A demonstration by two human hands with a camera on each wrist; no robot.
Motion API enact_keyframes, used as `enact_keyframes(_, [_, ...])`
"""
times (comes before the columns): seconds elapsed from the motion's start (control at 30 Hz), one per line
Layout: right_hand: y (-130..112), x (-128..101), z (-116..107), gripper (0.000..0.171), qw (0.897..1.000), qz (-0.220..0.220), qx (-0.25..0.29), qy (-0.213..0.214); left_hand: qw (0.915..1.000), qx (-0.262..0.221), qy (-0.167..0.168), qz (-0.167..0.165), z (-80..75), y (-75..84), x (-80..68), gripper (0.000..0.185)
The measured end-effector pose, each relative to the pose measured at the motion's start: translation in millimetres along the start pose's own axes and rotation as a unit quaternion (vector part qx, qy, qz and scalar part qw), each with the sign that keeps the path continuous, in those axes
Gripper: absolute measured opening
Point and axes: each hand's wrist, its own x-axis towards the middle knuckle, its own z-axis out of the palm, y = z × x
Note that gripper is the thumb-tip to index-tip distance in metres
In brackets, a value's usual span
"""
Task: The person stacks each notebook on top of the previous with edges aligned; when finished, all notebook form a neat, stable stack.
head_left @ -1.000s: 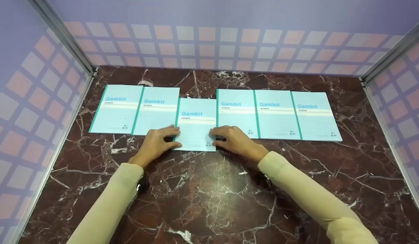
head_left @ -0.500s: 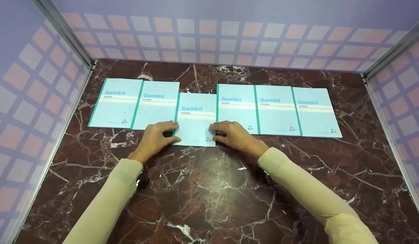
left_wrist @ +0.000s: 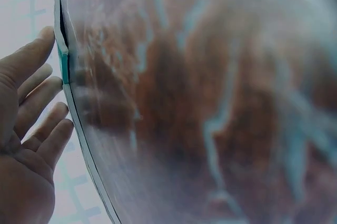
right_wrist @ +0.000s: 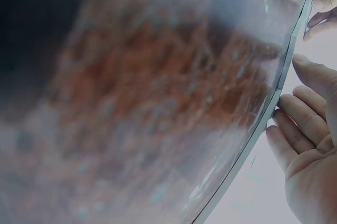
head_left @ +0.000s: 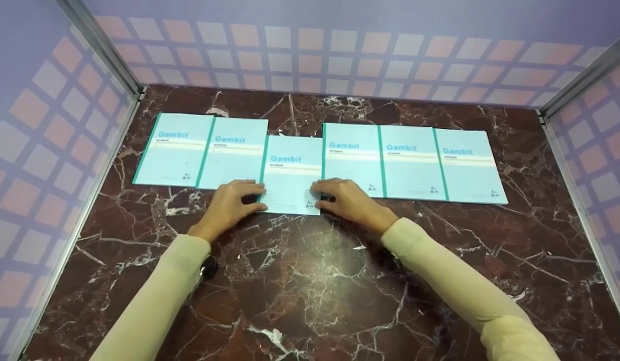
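A pale blue notebook (head_left: 290, 173) marked "Gambit", with a green spine, lies flat on the table, set nearer the person than its neighbours. My left hand (head_left: 232, 203) touches its spine edge with fingertips and thumb spread apart. At the opposite edge, my right hand (head_left: 349, 201) rests its fingertips and thumb in the same way. In the left wrist view the left hand (left_wrist: 31, 103) has loosely extended fingers against the notebook edge. The right wrist view has the right hand (right_wrist: 308, 124) with relaxed fingers at a notebook edge.
Two matching notebooks, one outermost (head_left: 172, 155) and one inner (head_left: 234, 158), lie to the left. Three more, starting with a near one (head_left: 352, 163), sit side by side to the right. Purple checked walls (head_left: 310, 55) enclose the dark marble table (head_left: 310, 286).
The head view has shifted slightly, so the whole scene sits a little higher in it. Both hands stay at the middle notebook's edges, with no clear movement of any notebook.
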Motion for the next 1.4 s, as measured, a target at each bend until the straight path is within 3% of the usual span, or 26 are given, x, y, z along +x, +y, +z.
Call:
enact_keyframes(0.63, [-2.1, -1.7, -0.5, 0.042, 1.0, 0.015, 0.005, -0.011, 0.9999, 0.009, 0.005, 0.0, 1.0, 2.3, -2.2, 0.042])
enact_keyframes(1.03, [-10.5, -18.0, 3.3, 0.038, 0.996, 0.056, 0.039, 0.049, 0.9985, 0.009, 0.054, 0.012, 1.4, 3.1, -12.0, 0.036])
enact_keyframes(1.2, [-15.3, -26.8, 3.3, 0.038, 0.992, 0.091, 0.069, 0.054, 0.9983, 0.005, 0.057, -0.008, 0.9, 5.0, -15.7, 0.033])
enact_keyframes(1.4, [-20.4, -32.8, 1.1, 0.04, 0.984, 0.146, 0.099, 0.026, 0.9975, -0.001, 0.052, -0.048, 0.6, 10.7, -18.7, 0.035])
